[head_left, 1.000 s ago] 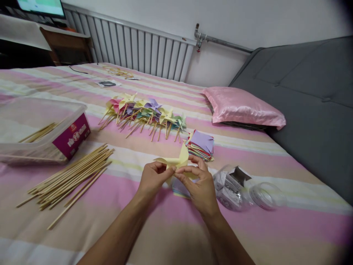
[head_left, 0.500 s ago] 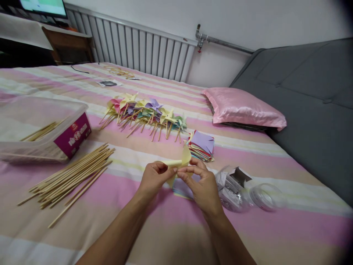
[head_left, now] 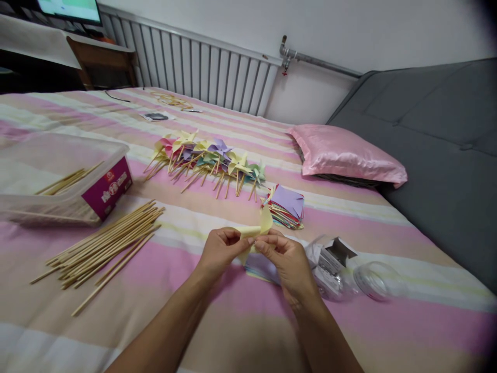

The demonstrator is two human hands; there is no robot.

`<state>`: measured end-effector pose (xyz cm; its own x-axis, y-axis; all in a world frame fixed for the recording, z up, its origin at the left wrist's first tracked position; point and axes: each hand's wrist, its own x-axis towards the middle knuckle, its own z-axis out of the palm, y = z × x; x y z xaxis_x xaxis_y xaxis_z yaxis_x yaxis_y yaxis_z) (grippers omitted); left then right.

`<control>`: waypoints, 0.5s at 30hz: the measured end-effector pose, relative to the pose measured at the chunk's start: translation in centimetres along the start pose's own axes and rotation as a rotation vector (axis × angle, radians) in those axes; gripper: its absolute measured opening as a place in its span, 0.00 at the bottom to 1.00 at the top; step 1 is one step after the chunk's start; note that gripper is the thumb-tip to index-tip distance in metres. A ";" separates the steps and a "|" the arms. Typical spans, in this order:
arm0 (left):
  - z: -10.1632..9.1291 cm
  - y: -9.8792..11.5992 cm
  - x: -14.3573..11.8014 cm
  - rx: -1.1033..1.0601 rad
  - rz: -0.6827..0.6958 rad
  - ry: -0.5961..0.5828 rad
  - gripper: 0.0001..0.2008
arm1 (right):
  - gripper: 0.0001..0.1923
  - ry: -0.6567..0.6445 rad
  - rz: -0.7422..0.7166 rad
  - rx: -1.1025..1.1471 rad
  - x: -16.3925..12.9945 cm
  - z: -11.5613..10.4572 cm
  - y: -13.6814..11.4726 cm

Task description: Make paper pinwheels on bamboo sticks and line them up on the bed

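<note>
A pale yellow paper pinwheel [head_left: 250,231], its blades partly curled over, is held above the bedspread between both hands. My left hand [head_left: 223,249] pinches its left side, thumb towards the middle. My right hand [head_left: 285,256] is closed at the right of its centre, thumb and fingertips meeting the left thumb. A tiny shiny spot shows between the thumbs, too small to name. Below the hands lies a low stack of lilac and blue paper sheets [head_left: 263,269], partly hidden by the right hand. Behind it sits a pile of cut coloured paper squares [head_left: 287,202].
Finished pinwheels on sticks [head_left: 217,160] lie in a row farther back. Loose wooden sticks [head_left: 111,241] are at left beside a clear plastic box [head_left: 116,150]. At right are a clear bag with a small box [head_left: 330,269] and a round clear lid [head_left: 376,280]. A pink pillow [head_left: 345,153] lies behind.
The view has shifted slightly, moving everything a little to the right. Both hands keep hold of the yellow pinwheel, the right fingertips now closer in at its centre.
</note>
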<state>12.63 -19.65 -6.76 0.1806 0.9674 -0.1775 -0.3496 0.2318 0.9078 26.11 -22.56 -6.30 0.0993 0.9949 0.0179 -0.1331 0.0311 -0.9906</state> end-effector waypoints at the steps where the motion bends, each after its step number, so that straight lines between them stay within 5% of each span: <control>1: 0.0 0.0 0.0 0.032 0.016 -0.005 0.14 | 0.06 0.005 -0.005 -0.010 0.0 0.0 0.0; 15: -0.1 -0.3 0.2 0.124 0.082 -0.008 0.15 | 0.09 0.012 -0.059 -0.182 0.1 -0.4 -0.2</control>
<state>12.66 -19.50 -7.06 0.1640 0.9816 -0.0982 -0.2477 0.1373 0.9591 26.50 -22.47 -6.18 0.1136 0.9906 0.0760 0.0542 0.0702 -0.9961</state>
